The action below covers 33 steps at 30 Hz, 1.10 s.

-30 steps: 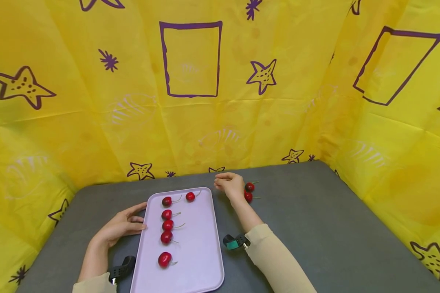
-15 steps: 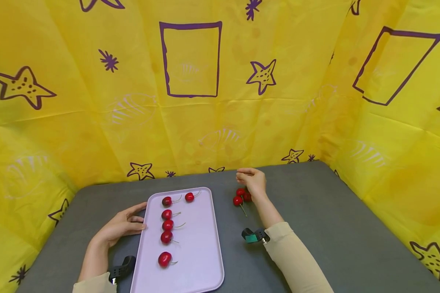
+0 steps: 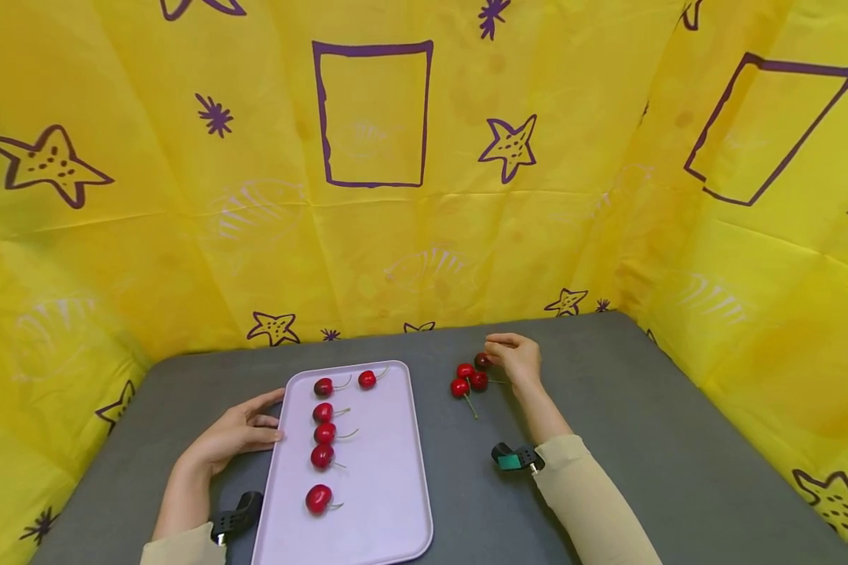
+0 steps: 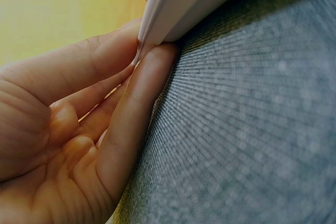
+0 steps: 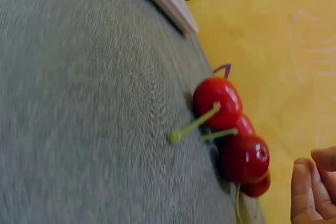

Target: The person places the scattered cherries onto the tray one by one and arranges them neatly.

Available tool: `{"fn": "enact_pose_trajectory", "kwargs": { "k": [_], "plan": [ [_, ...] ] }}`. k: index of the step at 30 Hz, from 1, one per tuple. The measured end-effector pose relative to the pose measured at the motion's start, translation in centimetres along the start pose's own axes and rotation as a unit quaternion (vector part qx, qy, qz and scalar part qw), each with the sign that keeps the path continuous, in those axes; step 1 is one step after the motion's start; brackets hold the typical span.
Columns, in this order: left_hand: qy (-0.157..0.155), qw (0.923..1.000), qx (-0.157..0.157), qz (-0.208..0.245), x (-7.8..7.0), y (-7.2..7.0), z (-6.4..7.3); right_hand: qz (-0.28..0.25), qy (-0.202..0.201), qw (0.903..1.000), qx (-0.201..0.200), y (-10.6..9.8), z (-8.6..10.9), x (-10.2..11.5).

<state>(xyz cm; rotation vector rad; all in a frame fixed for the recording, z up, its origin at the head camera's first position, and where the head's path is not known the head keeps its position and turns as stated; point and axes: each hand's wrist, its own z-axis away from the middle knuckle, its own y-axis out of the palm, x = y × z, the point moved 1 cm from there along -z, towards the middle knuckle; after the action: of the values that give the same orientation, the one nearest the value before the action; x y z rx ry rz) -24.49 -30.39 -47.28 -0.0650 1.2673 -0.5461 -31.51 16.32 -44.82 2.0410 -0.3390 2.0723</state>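
Observation:
In the head view my left hand (image 3: 233, 435) touches the left edge of a pale lilac tray (image 3: 389, 502). The left wrist view shows its fingertips against the tray's wall (image 4: 178, 3), low by the tabletop. Several red cherries with stems lie on the tray; a column runs down its left side, and one cherry (image 3: 367, 380) sits near the far edge. To the right, my right hand (image 3: 519, 361) hovers beside a small cluster of cherries (image 3: 460, 388), closest to a dark cherry (image 3: 482, 361). In the right wrist view its loosely bent fingers (image 5: 302, 190) hold nothing, apart from the cherries.
A dark grey tabletop (image 3: 608, 439) lies under everything. Yellow patterned cloth (image 3: 367, 235) hangs behind the far edge and along the sides. Black straps (image 3: 516, 457) with cameras sit on both wrists.
My right hand has moved rightward from near the tray's far right corner, past the loose cherries, to their right side, uncovering the cluster. The left hand and the cherries on the tray stay put.

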Motion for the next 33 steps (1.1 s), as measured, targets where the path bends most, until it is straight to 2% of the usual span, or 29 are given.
{"fn": "enact_pose_trajectory", "kwargs": {
  "k": [6, 12, 19, 26, 33],
  "plan": [
    [0.005, 1.0000, 0.001, 0.001, 0.0, 0.0, -0.2, 0.007, -0.001, 0.9998, 0.017, -1.5, -0.3, -0.5],
    [0.012, 0.9998, 0.012, 0.001, 0.2, 0.0, -0.1, 0.066, 0.003, 0.9970, 0.039, -2.7, -0.6, -1.0],
    [0.012, 0.9998, 0.013, -0.002, 0.1, 0.0, -0.1, 0.143, 0.001, 0.9874, 0.068, -3.7, -0.3, -1.3],
    [0.013, 0.9999, 0.010, -0.001, -0.1, 0.0, -0.1, 0.158, -0.012, 0.9822, 0.101, -4.4, -0.2, -1.6],
    [0.009, 0.9999, 0.006, 0.001, -0.1, 0.1, 0.0, 0.200, -0.029, 0.9712, 0.126, -4.9, -0.1, -1.9]
  ]
}}
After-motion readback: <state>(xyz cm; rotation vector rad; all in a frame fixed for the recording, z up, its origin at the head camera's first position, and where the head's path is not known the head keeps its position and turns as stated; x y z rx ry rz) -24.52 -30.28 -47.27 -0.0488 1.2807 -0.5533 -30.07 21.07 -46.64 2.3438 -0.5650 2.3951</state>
